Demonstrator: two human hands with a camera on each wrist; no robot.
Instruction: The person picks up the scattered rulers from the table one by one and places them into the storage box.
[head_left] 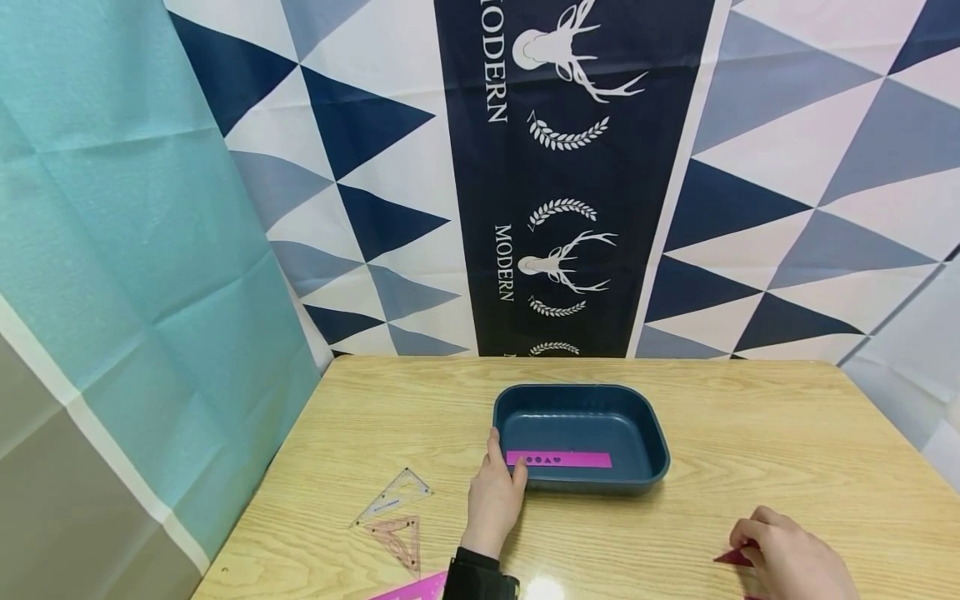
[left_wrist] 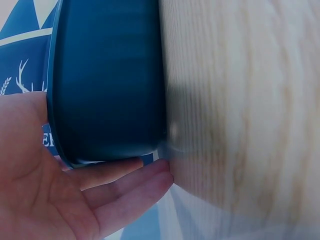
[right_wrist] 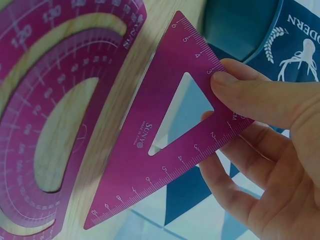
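A dark blue rectangular plastic tray (head_left: 581, 485) stands on the table, with a pink stencil ruler (head_left: 585, 459) lying in it. My left hand (head_left: 495, 500) holds the tray's front left corner; the left wrist view shows its thumb at the rim and its fingers along the outer wall. Off to the right, my right hand (head_left: 795, 554) pinches a magenta set square (right_wrist: 120, 165) by its right-angle corner, thumb on one face and fingers behind. Beside that set square, a magenta protractor (right_wrist: 100, 100) shows in the right wrist view.
Left of the tray lie a clear set square (head_left: 393, 493) and a pinkish transparent set square (head_left: 408, 542). Another pink ruler (head_left: 416, 588) is partly cut off at the front edge of view. Patterned cloth (head_left: 390, 167) hangs behind the wooden table (head_left: 750, 433).
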